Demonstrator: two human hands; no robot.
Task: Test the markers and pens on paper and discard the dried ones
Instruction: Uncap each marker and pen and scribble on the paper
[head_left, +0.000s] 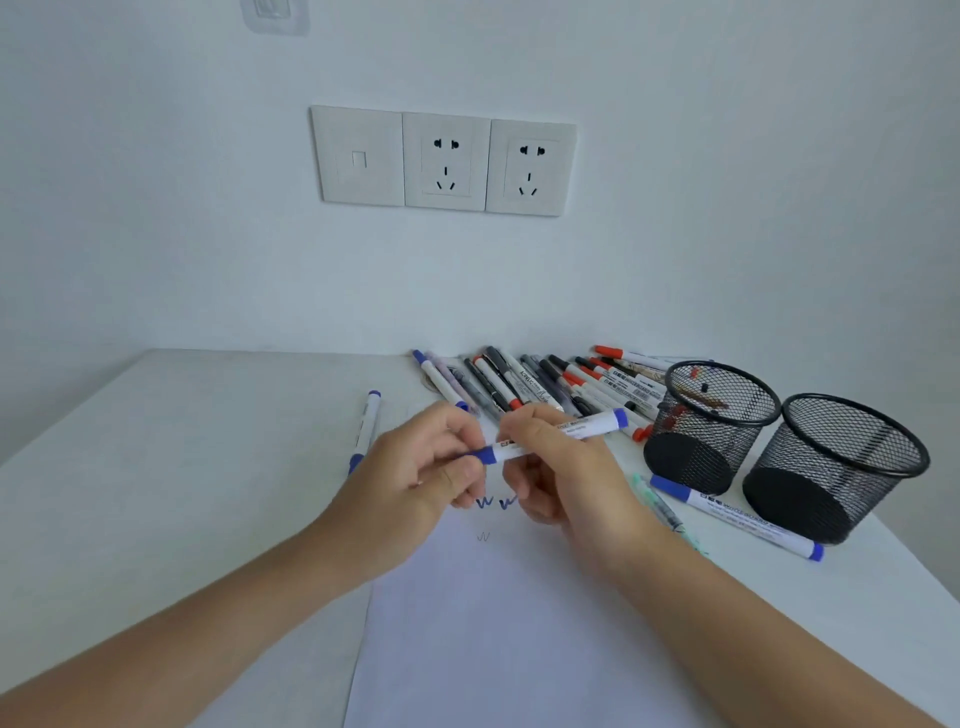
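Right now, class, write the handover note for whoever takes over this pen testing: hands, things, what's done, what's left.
Hands: the left hand pinches the cap end of a blue marker; the right hand grips its barrel, above the paper.
Things: the pile of pens lies by the wall. The left mesh cup has a few things inside; the right mesh cup stands beside it.
Done: blue squiggles and a faint grey squiggle are on the paper.
Left: probably the pile, then sorting the held marker.

Left grip (422, 470), right grip (563, 467) (both bare)
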